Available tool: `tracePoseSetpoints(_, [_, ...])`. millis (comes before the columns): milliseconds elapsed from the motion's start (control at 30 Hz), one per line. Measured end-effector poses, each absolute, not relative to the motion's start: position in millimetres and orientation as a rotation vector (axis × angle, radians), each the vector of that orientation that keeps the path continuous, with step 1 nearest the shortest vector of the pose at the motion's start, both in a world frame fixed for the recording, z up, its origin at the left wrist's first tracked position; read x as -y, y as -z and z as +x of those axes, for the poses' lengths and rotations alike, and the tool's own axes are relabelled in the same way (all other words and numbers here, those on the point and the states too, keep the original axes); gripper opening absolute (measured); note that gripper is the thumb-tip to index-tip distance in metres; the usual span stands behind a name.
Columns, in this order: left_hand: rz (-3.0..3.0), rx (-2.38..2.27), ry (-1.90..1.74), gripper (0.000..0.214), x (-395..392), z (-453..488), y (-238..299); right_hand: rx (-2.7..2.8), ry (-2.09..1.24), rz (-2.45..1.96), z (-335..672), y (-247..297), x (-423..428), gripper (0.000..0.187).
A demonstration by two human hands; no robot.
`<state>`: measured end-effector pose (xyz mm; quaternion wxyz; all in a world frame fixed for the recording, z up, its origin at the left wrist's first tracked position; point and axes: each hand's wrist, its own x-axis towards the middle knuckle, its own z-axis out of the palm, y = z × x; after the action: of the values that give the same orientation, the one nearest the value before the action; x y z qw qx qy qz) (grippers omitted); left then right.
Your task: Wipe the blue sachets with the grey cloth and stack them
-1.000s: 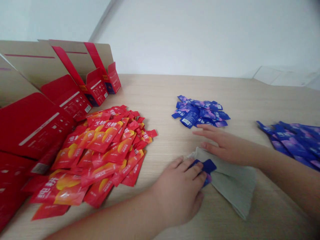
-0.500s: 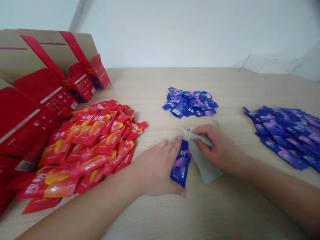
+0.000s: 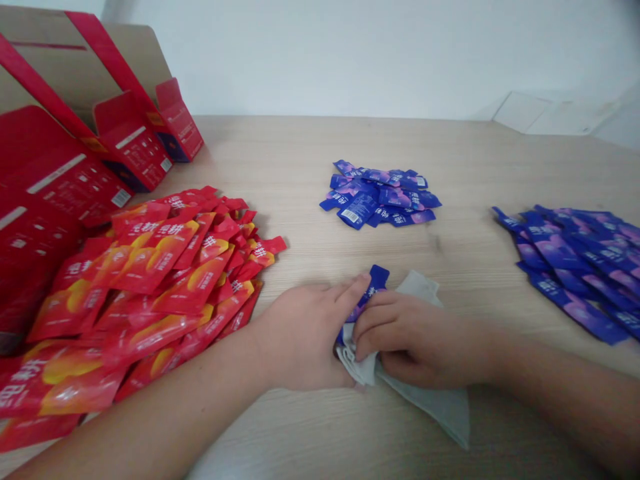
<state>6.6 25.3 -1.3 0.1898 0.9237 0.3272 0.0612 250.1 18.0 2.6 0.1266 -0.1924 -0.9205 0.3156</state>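
Note:
My left hand (image 3: 305,333) grips a blue sachet (image 3: 374,281) whose top end sticks out above my fingers. My right hand (image 3: 420,337) is closed on a pale grey-white cloth (image 3: 440,403) and presses a fold of it against the lower part of the sachet. The two hands touch near the table's front middle. Most of the sachet is hidden by the hands and the cloth.
A big heap of red-orange sachets (image 3: 150,280) lies at the left, with red cardboard boxes (image 3: 115,143) behind it. A small pile of blue sachets (image 3: 380,193) sits at centre back, and a larger blue spread (image 3: 575,267) lies at the right, all on a wooden table (image 3: 300,167).
My right hand has moved left and down with the cloth and now covers the sachet's lower part. The sachet has tilted in my left hand. The view has shifted slightly.

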Motion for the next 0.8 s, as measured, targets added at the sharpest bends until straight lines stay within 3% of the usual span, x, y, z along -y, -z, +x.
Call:
tracePoseSetpoints(100, [2.61, -0.909, -0.214, 0.129, -26, 8, 5, 2.601, -1.06, -0.493, 258, -5, -21, 0.036])
tracePoseSetpoints(233, [2.633, -0.881, -0.302, 0.122, -27, 8, 13, 2.548, -0.954, -0.529, 263, -4, -19, 0.038])
tracePoseSetpoints(467, [2.553, -0.878, -0.219, 0.132, -26, 12, 11, 2.793, -0.525, -0.59, 248, 1, -7, 0.014])
tracePoseSetpoints(600, [2.532, -0.919, -0.206, 0.13, -24, 14, 8, 2.765, -0.525, -0.695, 240, 3, -3, 0.007])
tracePoseSetpoints(800, [2.532, -0.904, -0.225, 0.129, -25, 13, 13, 2.72, -0.483, -0.791, 243, 5, -9, 0.015])
